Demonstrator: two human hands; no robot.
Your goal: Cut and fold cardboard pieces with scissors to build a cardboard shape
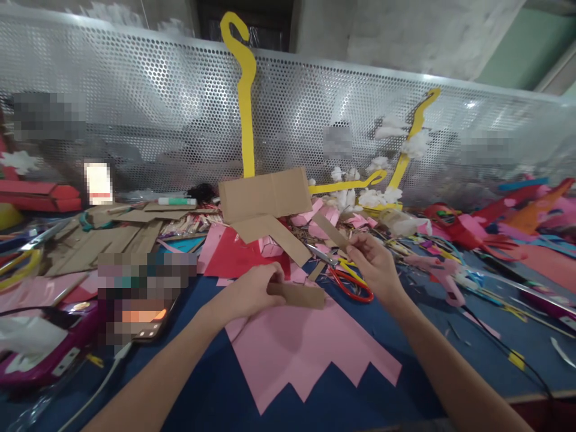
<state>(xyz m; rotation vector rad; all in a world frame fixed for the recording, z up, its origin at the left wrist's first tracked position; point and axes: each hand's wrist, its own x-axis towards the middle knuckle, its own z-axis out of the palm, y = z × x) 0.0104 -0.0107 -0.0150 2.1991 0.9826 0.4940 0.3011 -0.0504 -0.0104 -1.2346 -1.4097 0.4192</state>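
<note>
My left hand point(258, 291) is closed on a short cardboard strip point(303, 296), held low over a pink paper sheet point(297, 348) with a zigzag edge. Between the thumb and fingers of my right hand point(371, 261) is another cardboard strip point(330, 230), pointing up and left. Red-handled scissors point(353, 284) lie between the hands, close to the right one. Beyond them, a bent cardboard piece point(265, 195) rests on the pile, with flaps folded toward me. Red paper point(243, 255) lies beneath the flaps.
A pink glue gun point(450, 285) with a black cord lies at right. A phone point(155, 312) and cardboard scraps point(108, 240) are at left. Along the back runs a perforated metal panel point(180, 102); yellow hooked strips point(245, 114) stand before it.
</note>
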